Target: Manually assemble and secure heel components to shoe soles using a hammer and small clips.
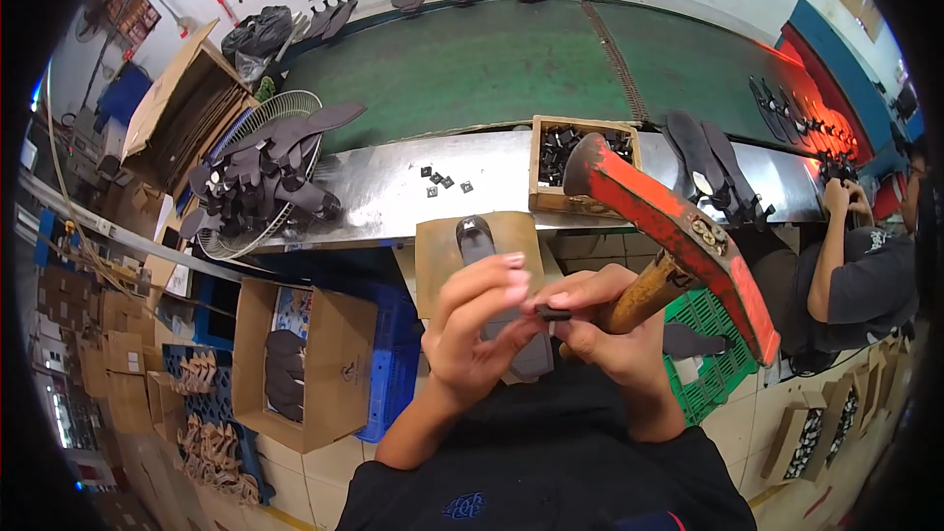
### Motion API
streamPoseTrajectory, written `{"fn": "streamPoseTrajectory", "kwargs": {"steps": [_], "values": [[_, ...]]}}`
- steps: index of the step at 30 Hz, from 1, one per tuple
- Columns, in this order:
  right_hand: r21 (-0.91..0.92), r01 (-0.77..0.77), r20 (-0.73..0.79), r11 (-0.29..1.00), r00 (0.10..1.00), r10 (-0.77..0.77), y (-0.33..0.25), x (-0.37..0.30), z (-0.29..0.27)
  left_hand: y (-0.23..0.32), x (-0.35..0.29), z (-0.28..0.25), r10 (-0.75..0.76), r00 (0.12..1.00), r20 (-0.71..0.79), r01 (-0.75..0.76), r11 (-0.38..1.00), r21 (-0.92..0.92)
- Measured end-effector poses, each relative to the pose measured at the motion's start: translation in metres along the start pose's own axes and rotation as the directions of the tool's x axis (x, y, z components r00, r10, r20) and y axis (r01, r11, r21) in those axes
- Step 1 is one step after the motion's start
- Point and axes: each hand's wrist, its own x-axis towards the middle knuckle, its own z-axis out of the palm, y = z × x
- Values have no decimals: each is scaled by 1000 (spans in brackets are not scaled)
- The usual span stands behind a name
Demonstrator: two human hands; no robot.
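A hammer with a red, paint-worn head [678, 226] and a wooden handle [649, 290] is held in my right hand [624, 334]. The same hand pinches a small black piece [553, 315] between thumb and fingers. My left hand [467, 329] is beside it, fingers apart, its thumb close to or touching that piece; contact is hard to tell. Beyond my hands, a grey shoe sole or strap piece [476, 241] with a shiny black end lies on a tan board [438, 246], partly covered by my left hand.
Past the board, several small black square clips [448, 182] lie on the metal bench [374, 202]. A wooden box [560, 201] holds more. A wire basket [246, 248] of grey sole parts stands left; a green conveyor belt [442, 69] runs behind. A co-worker [865, 265] sits right.
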Motion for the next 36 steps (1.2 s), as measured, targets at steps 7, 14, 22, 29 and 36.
{"fn": "streamPoseTrajectory", "kwargs": {"steps": [7,14,22,29,36], "values": [[-172,-43,-28,984,999,39,21,13,-7,-7,1,-20,-264,938,223,269,963,10],[-151,-191,-76,970,981,181,49,29,-13,-29,-27,-26,-94,944,316,-77,870,487],[-61,-301,-110,952,950,294,79,66,-31,-91,-40,-41,-453,875,170,378,859,345],[-362,-392,-198,845,919,341,107,103,-40,-139,-53,-52,-643,725,248,501,739,450],[-676,-140,-53,723,989,141,122,115,-36,-131,-55,-54,-652,726,221,488,714,503]]}}
